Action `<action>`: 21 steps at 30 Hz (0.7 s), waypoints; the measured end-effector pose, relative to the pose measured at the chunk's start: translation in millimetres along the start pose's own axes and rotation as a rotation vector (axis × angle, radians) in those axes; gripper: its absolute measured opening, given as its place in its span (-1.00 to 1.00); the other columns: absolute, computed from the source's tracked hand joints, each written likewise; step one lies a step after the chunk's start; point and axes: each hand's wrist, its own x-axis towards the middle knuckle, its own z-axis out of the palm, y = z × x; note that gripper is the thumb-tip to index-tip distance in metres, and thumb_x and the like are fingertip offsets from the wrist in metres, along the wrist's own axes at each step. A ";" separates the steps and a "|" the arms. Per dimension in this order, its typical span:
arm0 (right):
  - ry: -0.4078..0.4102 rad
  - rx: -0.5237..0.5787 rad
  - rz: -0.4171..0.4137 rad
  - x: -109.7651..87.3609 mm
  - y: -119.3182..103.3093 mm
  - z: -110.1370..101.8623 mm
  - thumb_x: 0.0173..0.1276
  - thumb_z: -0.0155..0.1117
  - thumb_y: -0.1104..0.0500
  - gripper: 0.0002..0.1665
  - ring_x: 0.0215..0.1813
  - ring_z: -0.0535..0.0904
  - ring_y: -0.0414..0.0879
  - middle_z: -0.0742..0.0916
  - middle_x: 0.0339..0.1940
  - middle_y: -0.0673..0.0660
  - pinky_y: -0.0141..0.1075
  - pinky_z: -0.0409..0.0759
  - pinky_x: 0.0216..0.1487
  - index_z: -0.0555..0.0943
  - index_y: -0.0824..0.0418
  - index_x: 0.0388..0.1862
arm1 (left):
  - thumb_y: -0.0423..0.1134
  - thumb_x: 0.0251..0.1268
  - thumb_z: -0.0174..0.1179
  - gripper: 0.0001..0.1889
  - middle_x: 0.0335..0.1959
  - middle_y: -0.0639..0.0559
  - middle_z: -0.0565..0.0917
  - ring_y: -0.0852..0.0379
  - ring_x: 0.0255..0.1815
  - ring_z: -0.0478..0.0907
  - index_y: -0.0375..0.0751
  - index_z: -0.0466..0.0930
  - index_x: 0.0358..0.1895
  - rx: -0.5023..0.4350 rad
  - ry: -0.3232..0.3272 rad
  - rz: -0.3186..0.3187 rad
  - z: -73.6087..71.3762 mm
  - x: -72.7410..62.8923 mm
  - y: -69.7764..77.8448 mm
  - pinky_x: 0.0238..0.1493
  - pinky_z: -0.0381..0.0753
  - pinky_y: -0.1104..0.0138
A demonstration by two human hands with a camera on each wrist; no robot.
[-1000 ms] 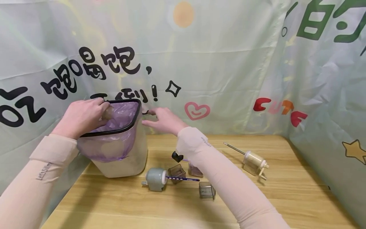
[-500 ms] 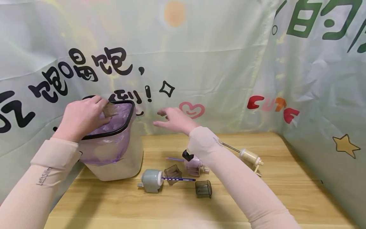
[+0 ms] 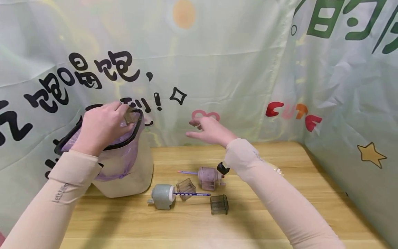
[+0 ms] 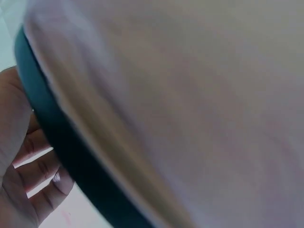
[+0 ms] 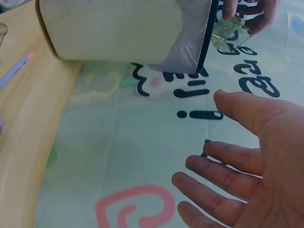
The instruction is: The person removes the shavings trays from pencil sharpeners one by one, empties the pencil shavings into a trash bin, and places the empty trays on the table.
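Note:
My left hand (image 3: 104, 126) grips a small clear brownish box (image 3: 132, 117), likely a sharpener's shavings drawer, above the bin's opening. The cream bin (image 3: 136, 176) has a black rim and a purple liner bag (image 3: 125, 162) folded over it. In the right wrist view the clear box (image 5: 230, 34) hangs from the left fingertips just beyond the rim. The left wrist view shows the bin's dark rim (image 4: 71, 142) in front of the left hand. My right hand (image 3: 214, 131) hovers over the table's back with fingers spread, holding nothing.
On the wooden table (image 3: 174, 228) lie a grey crank sharpener (image 3: 162, 197) with a blue pencil (image 3: 196, 194), a purple sharpener (image 3: 207, 178) with a pencil, and two clear drawers (image 3: 186, 188). A cream sharpener (image 3: 277, 169) is mostly hidden by the right sleeve. Printed cloth (image 3: 230, 79) hangs behind.
My left hand has lifted the clear box up and rightward from inside the bin to about rim height. My right hand has moved right, away from the bin.

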 end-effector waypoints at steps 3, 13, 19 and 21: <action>0.015 -0.006 -0.003 -7.0 7.2 -4.3 0.55 0.39 -0.12 -0.25 0.43 0.66 0.19 0.67 0.46 0.23 0.01 0.57 0.52 0.52 0.26 0.54 | -0.22 0.01 0.51 -0.67 -0.45 -0.16 0.66 -0.17 -0.59 0.55 -0.32 0.64 -0.21 -0.006 0.019 0.011 1.1 6.4 9.9 -0.72 0.43 -0.02; 0.014 0.005 0.050 -34.6 29.5 -16.5 0.56 0.38 -0.12 -0.24 0.45 0.63 0.23 0.64 0.50 0.24 0.07 0.59 0.49 0.49 0.23 0.57 | -0.12 0.08 0.59 -0.56 -0.34 -0.12 0.73 -0.10 -0.48 0.63 -0.31 0.70 -0.06 -0.085 -0.087 -0.039 16.0 21.3 44.5 -0.58 0.61 0.02; 0.032 0.008 0.076 -49.8 43.1 -22.4 0.54 0.39 -0.08 -0.26 0.43 0.64 0.28 0.65 0.48 0.30 0.10 0.61 0.46 0.52 0.30 0.53 | -0.05 0.06 0.61 -0.49 -0.35 -0.10 0.73 -0.07 -0.53 0.60 -0.28 0.69 0.00 -0.153 -0.108 -0.041 29.2 26.2 62.9 -0.61 0.59 0.04; 0.037 0.006 0.091 -55.3 48.4 -24.5 0.54 0.40 -0.09 -0.26 0.43 0.64 0.28 0.65 0.47 0.31 0.11 0.60 0.46 0.52 0.31 0.52 | -0.03 0.08 0.61 -0.48 -0.31 -0.10 0.75 -0.07 -0.52 0.62 -0.27 0.69 0.02 -0.179 -0.126 -0.049 32.9 27.2 69.4 -0.60 0.61 0.03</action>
